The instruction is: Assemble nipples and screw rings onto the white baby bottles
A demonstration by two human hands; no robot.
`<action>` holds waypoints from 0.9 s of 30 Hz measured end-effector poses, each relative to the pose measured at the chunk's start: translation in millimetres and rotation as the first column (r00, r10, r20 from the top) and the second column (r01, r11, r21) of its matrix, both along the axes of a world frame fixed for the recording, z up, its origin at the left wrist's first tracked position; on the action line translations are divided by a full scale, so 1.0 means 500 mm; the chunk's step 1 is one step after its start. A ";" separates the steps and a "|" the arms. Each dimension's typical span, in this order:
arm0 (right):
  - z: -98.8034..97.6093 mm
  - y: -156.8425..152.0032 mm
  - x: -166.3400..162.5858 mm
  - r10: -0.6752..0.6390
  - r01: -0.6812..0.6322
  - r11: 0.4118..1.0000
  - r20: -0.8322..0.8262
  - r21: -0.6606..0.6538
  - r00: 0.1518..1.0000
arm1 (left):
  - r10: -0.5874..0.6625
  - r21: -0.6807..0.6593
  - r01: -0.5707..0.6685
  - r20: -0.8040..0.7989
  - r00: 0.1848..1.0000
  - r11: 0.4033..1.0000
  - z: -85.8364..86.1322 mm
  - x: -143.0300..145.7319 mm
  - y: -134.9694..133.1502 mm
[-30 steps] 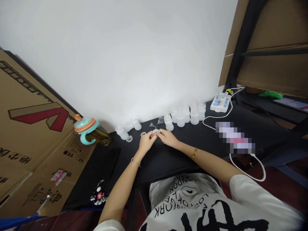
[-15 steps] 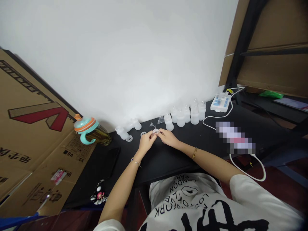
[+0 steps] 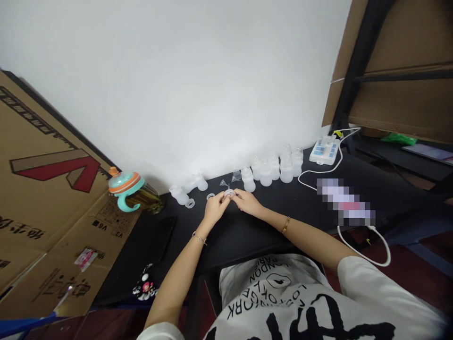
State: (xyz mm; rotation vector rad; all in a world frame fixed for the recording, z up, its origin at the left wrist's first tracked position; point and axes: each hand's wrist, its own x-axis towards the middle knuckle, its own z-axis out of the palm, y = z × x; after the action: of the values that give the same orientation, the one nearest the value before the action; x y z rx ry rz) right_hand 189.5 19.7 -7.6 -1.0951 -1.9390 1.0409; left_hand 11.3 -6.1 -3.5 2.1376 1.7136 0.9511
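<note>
Between my two hands is a whitish bottle collar with a clear nipple tip pointing up. My left hand pinches it from the left, and my right hand grips it from the right. Just beyond my fingers lie a loose clear nipple and more clear pieces. A loose collar ring is beside my left hand, and another ring is farther left. Near my right hand stands a small frosted baby bottle. Fingers cover part of the held collar.
More capped bottles stand along the wall at right; uncapped bottles are at left. A teal-handled jug, a dark phone and a cardboard box occupy the left. A power strip with a white cable sits right on the black table.
Both hands stay in the same place around the collar and nipple, with hardly any finger movement to see. The view has shifted very slightly.
</note>
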 end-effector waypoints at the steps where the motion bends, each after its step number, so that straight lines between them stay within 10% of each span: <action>1: 0.000 0.000 0.000 0.001 -0.001 1.000 0.003 0.002 1.000 | 0.002 -0.001 -0.002 0.000 1.000 1.000 0.000 0.000 0.000; 27: -0.001 -0.004 -0.001 0.032 -0.032 0.999 0.038 0.005 0.999 | 0.025 0.001 -0.025 -0.080 0.997 1.000 -0.003 -0.010 0.005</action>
State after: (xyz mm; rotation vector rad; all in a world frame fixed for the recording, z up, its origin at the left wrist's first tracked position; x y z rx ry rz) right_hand 188.9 17.8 -7.9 -1.0915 -1.9940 1.0381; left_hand 6.1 -3.8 -5.1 2.1871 1.7805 0.8835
